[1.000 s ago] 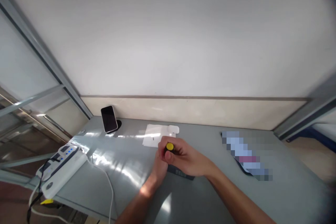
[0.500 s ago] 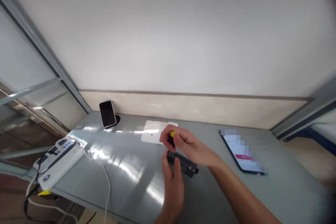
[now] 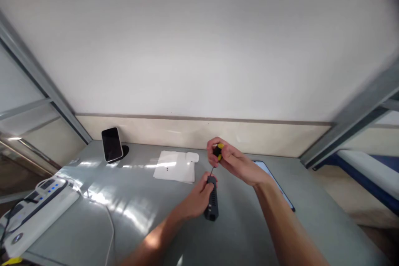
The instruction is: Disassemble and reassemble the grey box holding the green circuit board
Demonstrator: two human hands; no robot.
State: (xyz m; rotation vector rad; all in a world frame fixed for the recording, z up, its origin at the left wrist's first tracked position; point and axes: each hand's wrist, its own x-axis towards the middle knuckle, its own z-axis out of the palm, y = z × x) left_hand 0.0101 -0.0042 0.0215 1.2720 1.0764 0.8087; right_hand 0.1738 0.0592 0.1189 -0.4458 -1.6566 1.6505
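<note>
My right hand (image 3: 232,160) is closed around a screwdriver (image 3: 219,150) with a black and yellow handle. Its thin shaft slants down to the far end of a dark grey slotted box-shaped device (image 3: 213,201); whether the tip sits in a screw cannot be made out. My left hand (image 3: 199,195) grips that device near its far end, thumb on top. The device points lengthwise toward me, above the grey table. Just left of the hands lie white paper sheets (image 3: 174,168) with a small white rounded object (image 3: 192,157) at their corner.
A tablet-like screen (image 3: 288,201) lies to the right, partly behind my right forearm. At the back left stands a small dark-screened device (image 3: 112,144). A white power strip (image 3: 43,220) with cables rests on the left of the table (image 3: 134,195), below a wall (image 3: 199,50).
My left hand has turned the device from crosswise to lengthwise. My right hand has lifted and tilted the screwdriver, so its shaft now shows. The view has shifted right.
</note>
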